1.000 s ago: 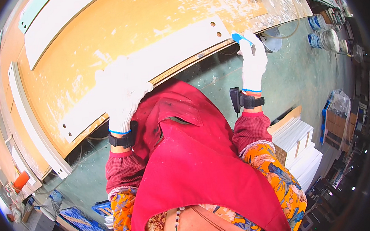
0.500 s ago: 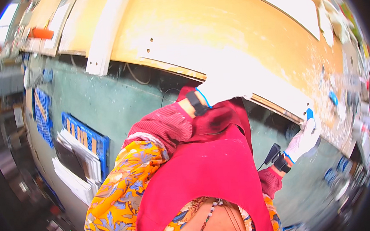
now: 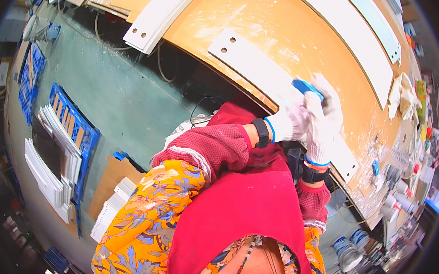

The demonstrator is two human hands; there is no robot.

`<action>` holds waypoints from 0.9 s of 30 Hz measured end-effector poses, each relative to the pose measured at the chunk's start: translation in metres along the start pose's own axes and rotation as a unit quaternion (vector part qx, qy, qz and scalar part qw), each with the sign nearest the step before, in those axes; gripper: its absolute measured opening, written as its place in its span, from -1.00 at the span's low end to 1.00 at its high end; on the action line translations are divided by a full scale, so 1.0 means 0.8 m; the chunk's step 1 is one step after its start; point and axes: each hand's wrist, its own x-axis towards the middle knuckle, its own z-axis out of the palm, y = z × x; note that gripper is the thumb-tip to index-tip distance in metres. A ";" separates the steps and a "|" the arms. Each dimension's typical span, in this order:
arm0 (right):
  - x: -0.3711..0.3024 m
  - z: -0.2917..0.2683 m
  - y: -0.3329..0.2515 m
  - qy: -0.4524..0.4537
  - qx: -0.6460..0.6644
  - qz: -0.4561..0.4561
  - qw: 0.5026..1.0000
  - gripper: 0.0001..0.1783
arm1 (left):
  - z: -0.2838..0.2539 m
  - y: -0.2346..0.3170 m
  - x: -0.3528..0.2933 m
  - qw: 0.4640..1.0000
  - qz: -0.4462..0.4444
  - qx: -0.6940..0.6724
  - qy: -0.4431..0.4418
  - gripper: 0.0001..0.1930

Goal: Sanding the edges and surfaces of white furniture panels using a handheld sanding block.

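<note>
A narrow white board (image 3: 247,64) with paired holes at both ends lies along the near edge of the workbench. My right hand (image 3: 325,117), in a white glove, is closed on a small blue block (image 3: 307,88) over the middle of this board. Right beside it, my gloved left hand (image 3: 286,124) is at the board's near edge. Its fingers are largely hidden behind the right hand and blurred, so their grip does not show. Black straps are round both wrists.
White dust marks the wooden workbench (image 3: 202,34). Stacked white boards (image 3: 163,19) overhang its edge at left; a long white board (image 3: 350,36) lies at the far side. A crumpled cloth (image 3: 402,96) and bottles crowd the right. Blue pallets (image 3: 85,141) and white panels stand on the floor.
My right hand has come from the board's right end to its middle, beside my left hand, bringing the blue block along. The view has shifted, and the glare over the board has faded.
</note>
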 end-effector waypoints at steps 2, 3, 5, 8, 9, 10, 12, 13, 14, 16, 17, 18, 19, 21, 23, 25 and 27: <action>0.017 0.027 -0.009 -0.026 -0.010 0.008 1.000 -0.55 | -0.012 -0.017 -0.009 0.994 -0.051 -0.081 0.049 -0.68; 0.024 0.046 -0.017 -0.064 -0.009 0.027 0.998 -0.54 | -0.023 -0.022 -0.015 0.989 -0.061 -0.114 0.068 -0.67; 0.029 0.081 -0.035 -0.110 0.039 0.074 0.990 -0.58 | -0.038 -0.033 -0.019 0.980 -0.074 -0.167 0.085 -0.65; 0.042 0.118 -0.039 -0.194 0.014 0.030 0.980 -0.62 | -0.056 -0.044 -0.029 0.967 -0.071 -0.220 0.108 -0.63; 0.047 0.128 -0.038 -0.202 -0.058 0.022 0.977 -0.64 | -0.063 -0.047 -0.033 0.963 -0.063 -0.233 0.120 -0.62; 0.053 0.133 -0.035 -0.203 -0.065 0.023 0.977 -0.64 | -0.068 -0.057 -0.036 0.959 -0.068 -0.245 0.128 -0.61; 0.066 0.144 -0.022 -0.229 -0.125 -0.092 0.961 -0.66 | -0.092 -0.085 -0.044 0.954 -0.080 -0.248 0.150 -0.59; 0.069 0.154 -0.015 -0.241 -0.098 -0.095 0.961 -0.65 | -0.099 -0.090 -0.049 0.948 -0.082 -0.254 0.174 -0.58; 0.073 0.162 -0.008 -0.252 -0.101 -0.094 0.958 -0.65 | -0.102 -0.097 -0.042 0.947 -0.072 -0.261 0.175 -0.58; 0.081 0.167 0.003 -0.251 -0.151 -0.111 0.950 -0.64 | -0.061 -0.055 -0.031 0.952 -0.004 -0.305 -0.017 -0.57; 0.082 0.171 0.002 -0.256 -0.155 -0.111 0.948 -0.64 | -0.074 -0.078 -0.019 0.920 -0.075 -0.376 0.082 -0.55; 0.082 0.174 0.000 -0.256 -0.180 -0.136 0.940 -0.65 | -0.075 -0.081 -0.019 0.919 -0.071 -0.380 0.081 -0.55; 0.084 0.173 0.004 -0.252 -0.203 -0.158 0.933 -0.65 | -0.053 -0.055 -0.025 0.936 -0.040 -0.343 0.068 -0.54; 0.084 0.177 0.001 -0.257 -0.206 -0.163 0.930 -0.65 | -0.016 -0.022 -0.028 0.950 -0.011 -0.308 0.056 -0.54; 0.084 0.182 0.003 -0.264 -0.210 -0.174 0.925 -0.66 | 0.002 -0.014 -0.028 0.964 0.013 -0.187 0.188 -0.49; 0.087 0.185 0.009 -0.262 -0.234 -0.226 0.909 -0.67 | -0.004 -0.018 -0.023 0.965 0.007 -0.215 0.152 -0.50; 0.090 0.188 0.011 -0.265 -0.242 -0.237 0.903 -0.67 | -0.011 -0.020 -0.023 0.962 -0.001 -0.247 0.119 -0.50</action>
